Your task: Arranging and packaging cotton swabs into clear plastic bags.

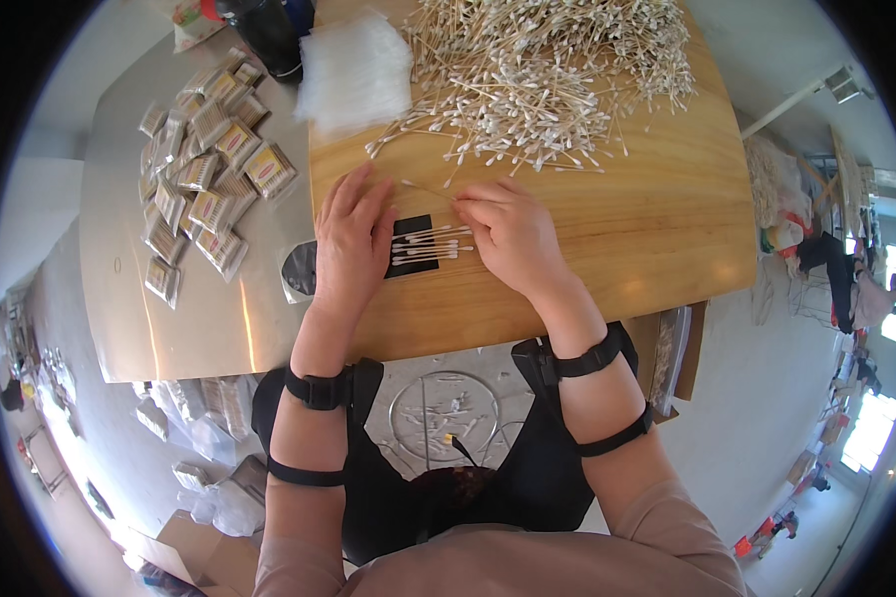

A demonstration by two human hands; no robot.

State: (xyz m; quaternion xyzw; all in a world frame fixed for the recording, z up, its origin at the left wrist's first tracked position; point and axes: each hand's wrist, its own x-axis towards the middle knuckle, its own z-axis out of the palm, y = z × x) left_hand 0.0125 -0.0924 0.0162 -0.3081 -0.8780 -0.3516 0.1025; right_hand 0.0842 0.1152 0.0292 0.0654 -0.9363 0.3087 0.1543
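Note:
Several cotton swabs [430, 249] lie side by side in a small row across a black strip [418, 225] on the wooden table. My left hand [350, 237] rests over the strip's left part, fingers stretched out and the thumb beside the swabs' left ends. To the right of the row, my right hand [513, 231] is closed in a pinch on a single cotton swab [428, 189], which points left toward my left fingers. Some of the row's right ends come close to my right fingertips. Beyond both hands spreads a large heap of loose cotton swabs [548, 90].
A stack of clear plastic bags [355, 75] lies beside the heap, near a dark bottle-like container [259, 35]. Many filled swab packets [209, 169] are piled on the metal tabletop [114, 308] at left. A dark rounded piece [299, 269] adjoins my left wrist.

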